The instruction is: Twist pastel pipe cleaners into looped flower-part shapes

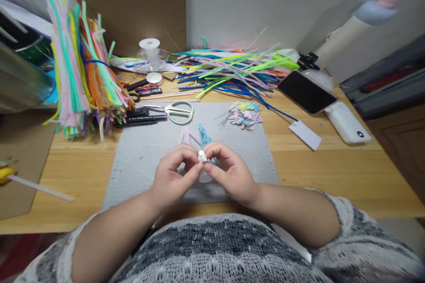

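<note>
Over the grey cutting mat (139, 163), my left hand (174, 172) and my right hand (230, 170) meet. Between their fingertips is a small white piece (202, 156), too small to name exactly. Thumb and forefinger are closed on it from both sides. A whitish, see-through round thing (205, 177) shows just beneath the fingers; I cannot tell whether it is attached. Behind the hands lie a pale pink pipe cleaner piece (187, 136) and a bunch of light blue strands (204, 133), both partly hidden.
Scissors (179, 112) and black pens (142, 120) lie at the mat's back left. Pastel flower pieces on wires (245, 114) sit back right. Pipe cleaner bundles (69, 75) stand left; a loose pile (229, 70) lies behind. To the right are a phone (308, 92) and a white card (305, 135).
</note>
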